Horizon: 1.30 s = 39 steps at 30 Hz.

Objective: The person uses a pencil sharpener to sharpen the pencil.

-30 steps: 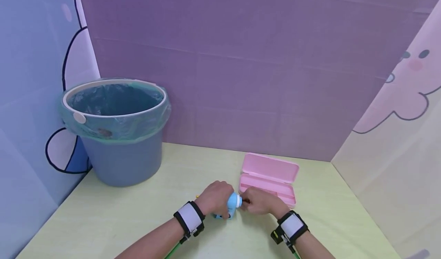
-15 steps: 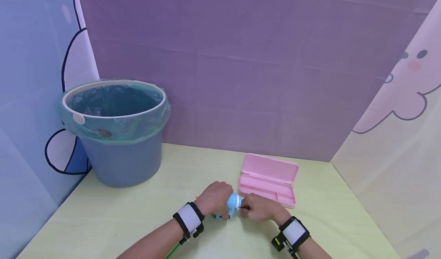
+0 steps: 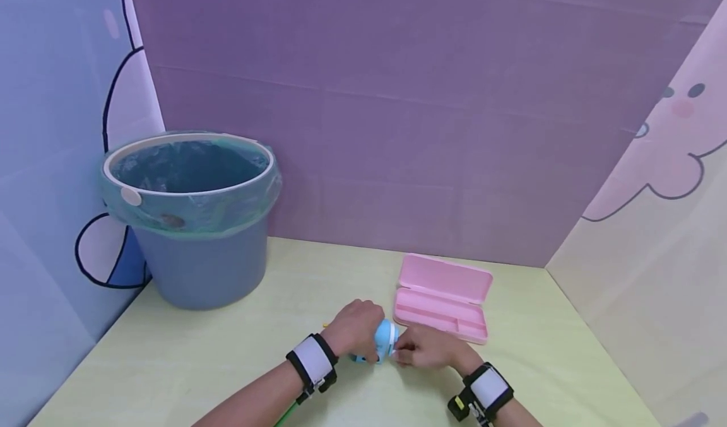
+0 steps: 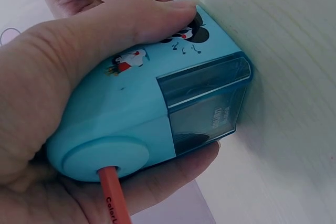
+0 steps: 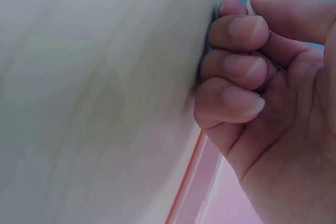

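Observation:
My left hand (image 3: 354,329) holds a light blue pencil sharpener (image 4: 121,114) down on the table, thumb over its printed side and fingers underneath in the left wrist view. An orange-red coloured pencil (image 4: 113,198) is stuck into the round hole at the sharpener's end. The shavings drawer (image 4: 202,108) is see-through dark blue. At the sharpener's other end, my right hand (image 3: 426,346) pinches a small white crank knob (image 5: 249,8) between thumb and index finger, its other fingers curled in. Most of the crank is hidden by the fingers.
An open pink pencil case (image 3: 440,277) with divided compartments lies just behind the right hand. A blue-grey bucket (image 3: 199,263) lined with a green plastic bag stands at the back left. A purple backdrop (image 3: 363,130) rises behind the table (image 3: 170,370).
My right hand has swung down and towards me around the end of the sharpener, the crank knob in its fingers. The left hand and sharpener stay in place.

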### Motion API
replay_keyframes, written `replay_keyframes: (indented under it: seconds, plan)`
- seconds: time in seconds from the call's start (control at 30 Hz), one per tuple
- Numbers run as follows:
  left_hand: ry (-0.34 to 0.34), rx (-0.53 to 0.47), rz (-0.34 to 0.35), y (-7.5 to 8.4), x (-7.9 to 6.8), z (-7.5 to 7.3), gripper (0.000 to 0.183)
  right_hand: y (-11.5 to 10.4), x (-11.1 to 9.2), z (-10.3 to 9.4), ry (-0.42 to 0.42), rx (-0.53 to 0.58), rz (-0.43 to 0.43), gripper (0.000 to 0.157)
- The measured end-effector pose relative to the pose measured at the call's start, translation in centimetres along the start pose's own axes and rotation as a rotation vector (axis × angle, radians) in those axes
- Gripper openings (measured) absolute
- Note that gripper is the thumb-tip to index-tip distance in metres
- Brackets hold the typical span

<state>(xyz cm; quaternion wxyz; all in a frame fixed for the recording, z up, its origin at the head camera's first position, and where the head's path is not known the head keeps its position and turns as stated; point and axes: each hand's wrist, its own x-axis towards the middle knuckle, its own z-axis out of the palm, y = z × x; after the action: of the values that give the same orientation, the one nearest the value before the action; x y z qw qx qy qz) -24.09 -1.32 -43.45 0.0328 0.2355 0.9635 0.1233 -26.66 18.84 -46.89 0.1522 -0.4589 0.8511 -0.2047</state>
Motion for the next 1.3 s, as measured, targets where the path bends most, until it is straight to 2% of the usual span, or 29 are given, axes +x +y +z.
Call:
replay_keyframes:
  seconds: [0.23, 0.5, 0.77, 1.3]
  plan:
    - [0.014, 0.020, 0.003, 0.1, -0.2, -0.1, 0.046, -0.5, -0.3, 0.0, 0.004, 0.027, -0.027, 0.033]
    - [0.016, 0.035, 0.001, 0.5, -0.6, 0.3, 0.047, -1.0, -1.1, 0.2, -0.061, 0.179, 0.029, 0.032]
    - [-0.003, 0.028, -0.033, 0.5, -0.1, 0.2, 0.050, -1.2, -1.3, -0.1, -0.066, 0.226, 0.021, 0.033]
    - [-0.011, 0.032, -0.052, 0.5, 0.0, 0.2, 0.053, -1.3, -1.4, -0.1, -0.057, 0.245, 0.006, 0.032]
